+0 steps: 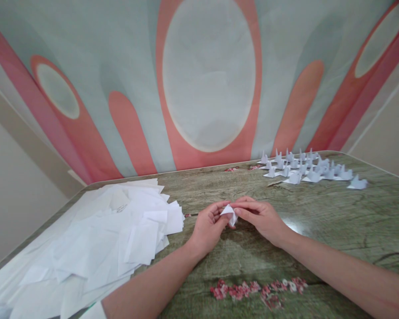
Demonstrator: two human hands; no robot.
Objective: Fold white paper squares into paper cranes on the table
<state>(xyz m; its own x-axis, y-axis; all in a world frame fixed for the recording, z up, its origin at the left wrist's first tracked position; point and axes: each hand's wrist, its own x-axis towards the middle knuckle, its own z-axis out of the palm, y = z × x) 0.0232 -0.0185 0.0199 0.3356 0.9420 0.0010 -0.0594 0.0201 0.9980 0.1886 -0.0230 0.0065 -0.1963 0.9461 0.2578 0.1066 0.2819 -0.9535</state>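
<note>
A small piece of folded white paper (229,213) is held just above the table, between my two hands. My left hand (209,226) grips its left side, thumb in front and fingers curled behind. On the other side my right hand (261,217) pinches the paper's right edge between thumb and fingertips. The paper comes to a point at the top and shows a crease down its front. Its back and part of its lower end are hidden by my fingers.
A wide, loose pile of white paper sheets (103,239) covers the table's left side. Several folded paper cranes (314,176) stand in rows at the back right. The wood-patterned table (335,226) bears printed pink flowers and meets a patterned wall covering (139,57) behind.
</note>
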